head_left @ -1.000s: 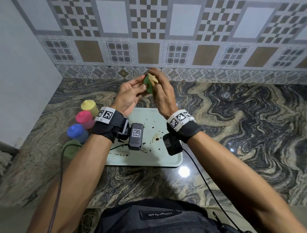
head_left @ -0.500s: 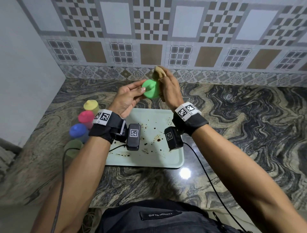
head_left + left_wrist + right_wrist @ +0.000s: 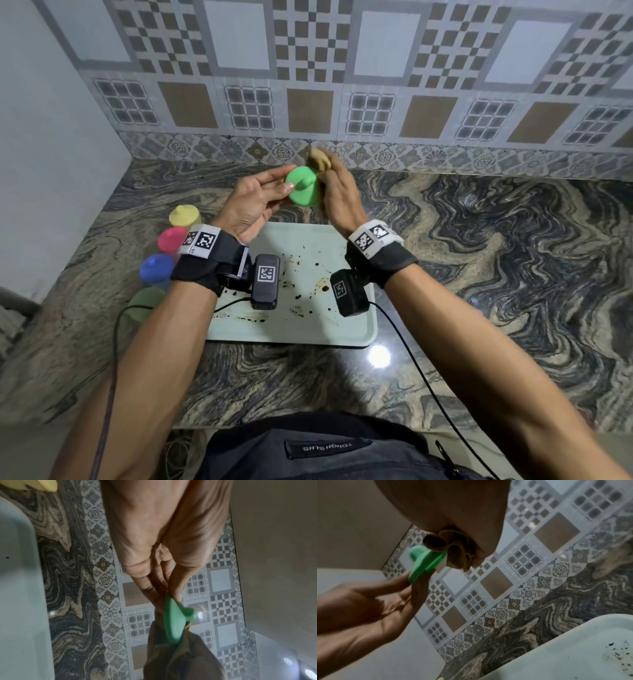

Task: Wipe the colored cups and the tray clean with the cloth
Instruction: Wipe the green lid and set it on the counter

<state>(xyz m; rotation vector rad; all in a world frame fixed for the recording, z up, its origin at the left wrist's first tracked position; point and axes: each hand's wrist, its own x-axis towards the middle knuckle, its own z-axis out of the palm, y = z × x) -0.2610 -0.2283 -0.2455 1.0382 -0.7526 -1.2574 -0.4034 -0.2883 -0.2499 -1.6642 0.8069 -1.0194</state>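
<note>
Above the far end of the tray, my left hand [image 3: 287, 178] pinches a green-lidded cup [image 3: 303, 186] by the lid's rim, the lid facing me. My right hand [image 3: 329, 178] grips a bunched tan cloth [image 3: 320, 159] and presses it against the cup's far side. The left wrist view shows the green lid [image 3: 173, 620] edge-on between my fingertips, with the cloth [image 3: 180, 655] beyond it. In the right wrist view the cloth [image 3: 453, 547] bulges from my fist against the cup [image 3: 423, 563]. The pale tray [image 3: 308, 329] lies below, spotted with brown stains.
Left of the tray stand a yellow cup [image 3: 184, 216], a pink cup [image 3: 171, 240], a blue cup [image 3: 157, 269] and a dull green cup [image 3: 147, 303] in a row. A tiled wall [image 3: 308, 102] closes the back and a plain wall the left. The marble counter [image 3: 496, 257] stretches right.
The green cup has turned in my left hand so its lid now faces me. My right hand has shifted the cloth round the cup's far side.
</note>
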